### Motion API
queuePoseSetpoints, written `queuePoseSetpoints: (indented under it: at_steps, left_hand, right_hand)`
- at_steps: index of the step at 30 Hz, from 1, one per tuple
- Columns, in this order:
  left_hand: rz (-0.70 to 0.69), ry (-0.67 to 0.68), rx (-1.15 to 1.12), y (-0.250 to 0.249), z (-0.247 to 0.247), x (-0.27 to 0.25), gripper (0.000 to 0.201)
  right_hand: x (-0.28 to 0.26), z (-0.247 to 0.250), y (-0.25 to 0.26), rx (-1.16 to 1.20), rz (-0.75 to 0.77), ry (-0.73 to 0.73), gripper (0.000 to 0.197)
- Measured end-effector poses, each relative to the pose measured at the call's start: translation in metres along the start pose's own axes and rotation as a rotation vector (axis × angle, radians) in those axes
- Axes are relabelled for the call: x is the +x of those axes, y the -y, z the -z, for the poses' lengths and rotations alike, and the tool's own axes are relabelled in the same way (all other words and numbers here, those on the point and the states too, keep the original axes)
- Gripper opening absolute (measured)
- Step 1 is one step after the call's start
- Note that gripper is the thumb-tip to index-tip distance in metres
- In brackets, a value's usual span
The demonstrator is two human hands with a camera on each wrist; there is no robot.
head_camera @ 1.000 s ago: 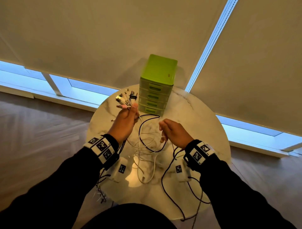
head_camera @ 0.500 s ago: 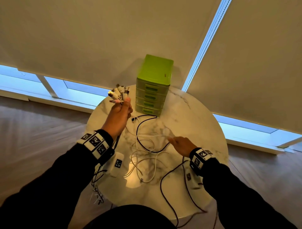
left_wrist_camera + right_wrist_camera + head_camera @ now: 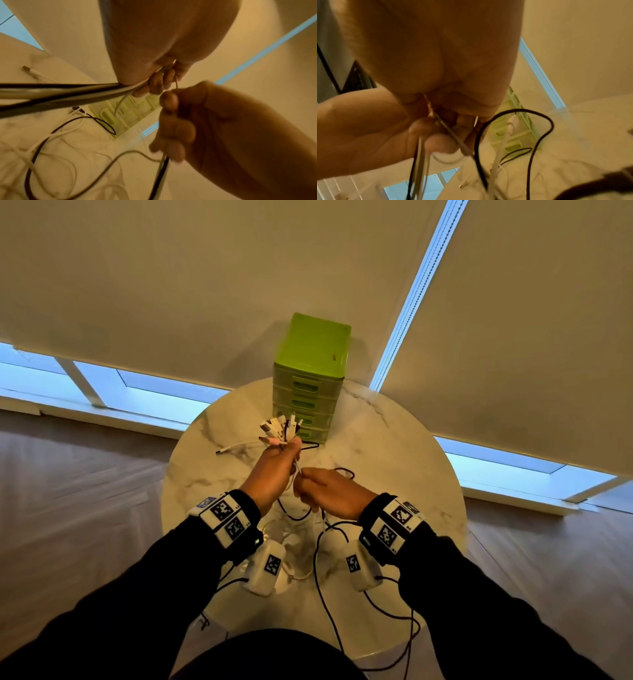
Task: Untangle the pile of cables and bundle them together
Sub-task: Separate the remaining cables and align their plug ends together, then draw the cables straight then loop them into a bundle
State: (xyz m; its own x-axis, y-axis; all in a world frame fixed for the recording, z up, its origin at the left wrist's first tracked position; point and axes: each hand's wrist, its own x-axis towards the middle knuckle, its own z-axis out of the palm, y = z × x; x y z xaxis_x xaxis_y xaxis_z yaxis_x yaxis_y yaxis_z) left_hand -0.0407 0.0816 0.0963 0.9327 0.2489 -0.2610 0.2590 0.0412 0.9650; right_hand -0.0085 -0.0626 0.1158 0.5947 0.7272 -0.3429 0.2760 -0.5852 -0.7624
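My left hand is raised over the table and grips a bunch of cables, whose plug ends fan out above the fist. Right beside and just below it, my right hand has its fingers curled round the same strands. In the left wrist view the curled left fingers clamp black and white cables, and the right hand holds strands that hang down. In the right wrist view the right fingers pinch a thin white cable. Loose loops trail onto the table.
A green drawer unit stands at the back of the round marble table, just behind the plugs. One white cable end lies on the table to the left. Black cables hang over the near edge. Blinds and windows are behind.
My right hand has come up from the table at the right and closed on the cables beside my left hand. The left hand has shifted toward the centre with its bunch.
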Motion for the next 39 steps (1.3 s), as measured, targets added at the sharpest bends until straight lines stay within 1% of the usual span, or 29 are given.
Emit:
queuePoseSetpoints:
  at_steps: [2,4,5,7,9,10,12,14,15,17,18,20,22,23,24,25,26,28,30,31,32,33,34,35,37,39]
  left_hand:
    - [-0.048,-0.060,0.069,-0.005,0.005,0.000,0.041]
    - [-0.073,-0.122,0.104,-0.012,0.013,0.001,0.053]
    - [-0.078,-0.152,0.090,-0.015,0.019,0.004,0.058]
    - [-0.108,-0.222,0.023,-0.023,0.034,0.010,0.065]
    - [-0.150,-0.322,-0.035,-0.033,0.048,0.011,0.069]
    - [-0.170,-0.368,-0.060,-0.039,0.058,0.012,0.068]
    - [-0.191,-0.450,-0.133,-0.053,0.077,0.015,0.070]
    - [-0.187,-0.487,-0.172,-0.064,0.095,0.020,0.079]
    - [-0.187,-0.489,-0.163,-0.067,0.100,0.021,0.074]
    - [-0.181,-0.481,-0.068,-0.069,0.095,0.017,0.050]
    - [-0.177,-0.466,0.003,-0.068,0.088,0.014,0.046]
    - [-0.211,-0.402,0.104,-0.059,0.071,0.009,0.050]
    - [-0.252,-0.265,0.112,-0.047,0.053,0.005,0.046]
    - [-0.249,-0.191,0.119,-0.041,0.043,0.003,0.043]
    - [-0.238,-0.141,0.152,-0.036,0.035,0.001,0.045]
    - [-0.220,-0.097,0.196,-0.031,0.028,-0.001,0.052]
    - [-0.192,-0.067,0.227,-0.025,0.021,-0.002,0.058]
    - [-0.122,-0.002,0.208,-0.021,0.012,-0.004,0.062]
    - [-0.069,0.063,0.167,-0.022,0.005,-0.005,0.067]
    - [-0.060,0.083,0.153,-0.023,0.003,-0.006,0.067]
    - [-0.061,0.091,0.132,-0.025,0.001,-0.007,0.063]
    - [-0.072,0.095,0.112,-0.027,-0.001,-0.009,0.056]
    - [-0.080,0.096,0.107,-0.028,-0.001,-0.010,0.050]
    - [-0.088,0.087,0.116,-0.028,0.000,-0.009,0.047]
    - [-0.109,0.016,0.174,-0.026,0.007,-0.004,0.048]
    - [-0.140,-0.065,0.170,-0.027,0.019,0.000,0.045]
  right_hand:
    - [0.001,-0.004,-0.012,-0.085,-0.075,0.107,0.032]
    - [0.002,-0.006,-0.029,-0.166,-0.128,0.197,0.046]
    - [0.001,-0.006,-0.037,-0.211,-0.142,0.238,0.051]
    - [-0.001,-0.006,-0.057,-0.325,-0.165,0.282,0.053]
    - [-0.008,-0.006,-0.076,-0.434,-0.207,0.277,0.050]
    - [-0.012,-0.005,-0.085,-0.463,-0.229,0.269,0.051]
    - [-0.021,0.000,-0.105,-0.457,-0.281,0.241,0.052]
    - [-0.028,0.006,-0.121,-0.408,-0.328,0.165,0.053]
    - [-0.029,0.010,-0.126,-0.380,-0.342,0.097,0.054]
    - [-0.027,0.020,-0.125,-0.332,-0.351,-0.071,0.055]
    - [-0.023,0.024,-0.120,-0.305,-0.348,-0.156,0.055]
    - [-0.014,0.031,-0.101,-0.257,-0.317,-0.320,0.056]
    - [-0.003,0.036,-0.080,-0.258,-0.262,-0.442,0.056]
    - [0.002,0.038,-0.069,-0.267,-0.237,-0.473,0.057]
    - [0.006,0.038,-0.059,-0.286,-0.210,-0.488,0.058]
    - [0.009,0.037,-0.048,-0.316,-0.180,-0.497,0.057]
    - [0.010,0.036,-0.038,-0.344,-0.143,-0.500,0.055]
    - [0.010,0.031,-0.018,-0.345,-0.034,-0.480,0.051]
    - [0.004,0.024,-0.001,-0.341,0.113,-0.400,0.043]
    - [0.002,0.020,0.005,-0.362,0.196,-0.359,0.038]
    - [0.000,0.017,0.009,-0.383,0.266,-0.327,0.034]
    - [0.000,0.014,0.011,-0.387,0.305,-0.297,0.031]
    - [-0.001,0.012,0.012,-0.373,0.302,-0.259,0.030]
    - [0.000,0.010,0.010,-0.346,0.268,-0.212,0.030]
    - [0.001,0.007,0.001,-0.342,0.145,-0.111,0.034]
    - [0.004,0.003,-0.018,-0.389,0.009,-0.006,0.039]
